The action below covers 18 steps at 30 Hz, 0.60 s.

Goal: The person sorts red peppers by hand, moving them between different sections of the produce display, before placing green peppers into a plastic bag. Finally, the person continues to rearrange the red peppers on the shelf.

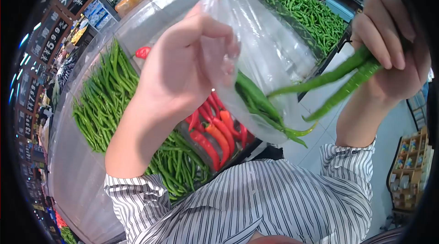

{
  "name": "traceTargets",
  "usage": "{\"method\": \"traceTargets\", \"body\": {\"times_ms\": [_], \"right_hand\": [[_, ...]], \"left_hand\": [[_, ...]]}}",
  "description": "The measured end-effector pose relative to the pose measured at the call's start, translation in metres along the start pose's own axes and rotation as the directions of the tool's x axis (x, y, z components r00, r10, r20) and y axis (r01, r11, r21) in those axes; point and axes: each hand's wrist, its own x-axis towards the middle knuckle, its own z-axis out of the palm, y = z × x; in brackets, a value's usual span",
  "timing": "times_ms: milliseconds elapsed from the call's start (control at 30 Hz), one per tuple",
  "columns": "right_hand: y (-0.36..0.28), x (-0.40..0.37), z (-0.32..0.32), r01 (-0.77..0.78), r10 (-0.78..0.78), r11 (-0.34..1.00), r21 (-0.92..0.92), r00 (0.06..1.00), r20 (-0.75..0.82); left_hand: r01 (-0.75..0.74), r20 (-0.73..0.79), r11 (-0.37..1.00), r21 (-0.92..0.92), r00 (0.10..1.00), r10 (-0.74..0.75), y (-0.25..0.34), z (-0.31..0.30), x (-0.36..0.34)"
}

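Note:
My left hand (183, 56) has its fingers curled round the upper edge of a clear plastic bag (260, 42). Several long green peppers (258, 95) lie in the bag, and their tips stick out at its lower right. On the right, my right hand (388, 47) grips green chili peppers (338, 77) by their upper ends. Their tips point left toward the bag; whether one touches the plastic is hard to tell.
Below the bag, red chilies (219, 136) lie in the display, beside piles of green chilies (103, 102). More green chilies (306, 10) fill a bin at the top right. Price signs (50, 38) line the left, and a wooden shelf (411, 166) stands at the right.

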Motion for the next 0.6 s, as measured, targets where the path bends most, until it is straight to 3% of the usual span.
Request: {"method": "traceTargets", "body": {"times_ms": [33,67,100,133,167,200,300,367,400,467,533,600], "right_hand": [[0.015,0.012,-0.035,-0.01,-0.033,0.972,0.234,0.983,0.18],[0.033,0.01,-0.062,0.029,-0.096,0.954,0.299,0.972,0.213],[0.03,-0.003,-0.025,-0.086,-0.019,0.962,-0.259,0.925,-0.378],[0.041,-0.006,-0.038,-0.285,0.033,0.84,-0.462,0.876,-0.481],[0.048,-0.011,-0.054,-0.393,0.13,0.797,-0.459,0.853,-0.505],[0.055,-0.019,-0.078,-0.481,0.242,0.75,-0.454,0.838,-0.488],[0.067,-0.038,-0.134,-0.443,0.296,0.797,-0.409,0.878,-0.375],[0.051,-0.045,-0.165,-0.649,0.465,0.658,-0.383,0.75,-0.471],[0.04,-0.044,-0.177,-0.609,0.413,0.685,-0.4,0.777,-0.475],[0.008,-0.03,-0.194,-0.547,0.282,0.726,-0.417,0.79,-0.544],[-0.018,-0.024,-0.218,-0.466,0.306,0.83,-0.306,0.839,-0.449],[-0.033,-0.026,-0.227,-0.519,0.411,0.82,-0.241,0.827,-0.383]], "left_hand": [[0.025,0.037,0.999,-0.03,0.999,-0.024,-0.005,0.008,0.02],[0.021,0.039,1.0,-0.023,0.999,-0.02,-0.013,0.019,0.037],[-0.019,-0.011,1.0,0.011,1.0,0.02,-0.02,0.031,0.053],[-0.056,-0.062,0.997,0.044,0.996,0.059,-0.026,0.04,0.07],[-0.034,0.111,0.999,0.036,0.993,0.03,-0.032,0.027,0.091],[-0.028,0.104,0.999,0.035,0.994,0.024,-0.038,0.031,0.106],[0.103,0.038,0.994,-0.038,0.994,-0.101,-0.059,0.037,0.145],[0.082,0.077,0.994,-0.069,0.994,-0.076,-0.079,0.031,0.169],[0.054,0.125,0.994,-0.099,0.991,-0.042,-0.088,0.029,0.177],[0.042,0.057,0.997,-0.064,0.998,-0.038,-0.101,0.028,0.19],[0.03,0.013,1.0,-0.009,0.999,-0.03,-0.111,0.027,0.195],[0.021,-0.022,1.0,-0.007,1.0,-0.021,-0.117,0.03,0.2]]}}
